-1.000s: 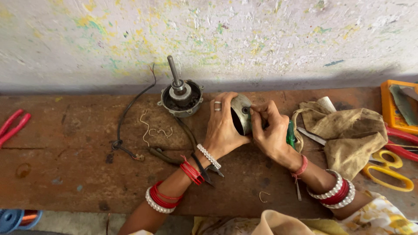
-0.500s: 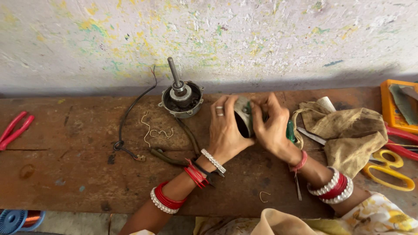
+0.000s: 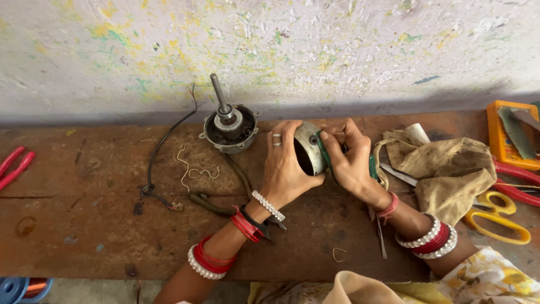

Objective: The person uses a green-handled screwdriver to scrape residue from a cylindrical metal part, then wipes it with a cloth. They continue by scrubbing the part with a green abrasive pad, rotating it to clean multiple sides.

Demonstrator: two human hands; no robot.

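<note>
Motor end cover worked on at the workbench's (image 3: 84, 225) back-centre.
Motor body (image 3: 228, 130) is parked upright near the back edge; metal end cover (image 3: 308, 147) is gripped on edge by the left hand (image 3: 284, 163), steadied for the green screwdriver (image 3: 326, 155) clasped in the right hand (image 3: 349, 160).

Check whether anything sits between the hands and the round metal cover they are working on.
Nothing visible does. The left hand grips the metal cover directly, and the right hand presses against its other side, holding a green-handled tool.

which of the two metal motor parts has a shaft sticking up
The motor housing standing on the bench near the wall; its shaft points upward. The other, a rounded metal cover, is held between the left hand and right hand.
</note>
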